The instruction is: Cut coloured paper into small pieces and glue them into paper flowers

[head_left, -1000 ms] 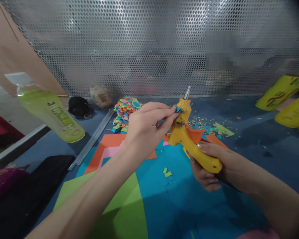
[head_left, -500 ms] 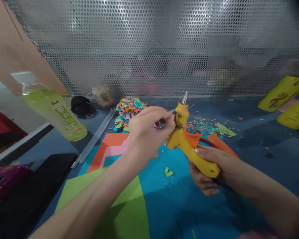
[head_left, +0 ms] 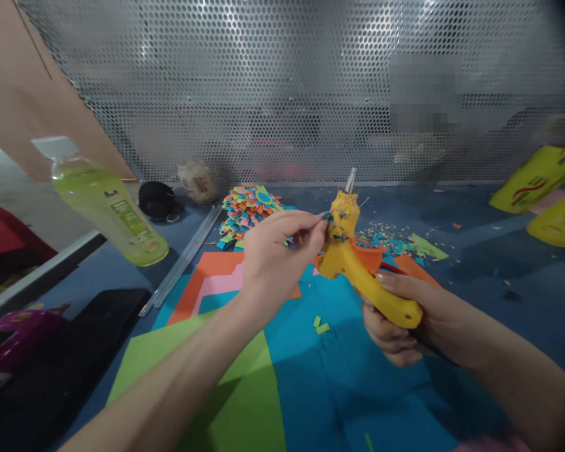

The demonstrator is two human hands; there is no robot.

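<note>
My right hand [head_left: 402, 317] is wrapped round the handle of a yellow hot glue gun [head_left: 367, 279], whose metal nozzle [head_left: 351, 181] points up and away from me. The gun has an orange trigger [head_left: 370, 256], and stray bits stick to its yellow head. My left hand [head_left: 282, 248] is closed in a pinch against the left side of that head. A tiny dark bluish bit shows at its fingertips, too small to name. Behind the left hand stands a ball-like cluster of folded coloured paper pieces [head_left: 245, 213], partly covered by the hand.
Blue paper [head_left: 306, 376] and green paper [head_left: 193, 376] sheets cover the near table. Glue sticks [head_left: 183, 263], a drink bottle [head_left: 113, 207] and a black phone-like slab [head_left: 85, 333] lie left. Paper scraps [head_left: 395, 242] are scattered behind the gun. Yellow packages [head_left: 537, 179] stand right, a perforated metal panel [head_left: 263, 81] behind.
My left thumb and finger have drawn closer together at the gun's head, closing the gap between them. The gun has barely moved; the whole view has shifted slightly.
</note>
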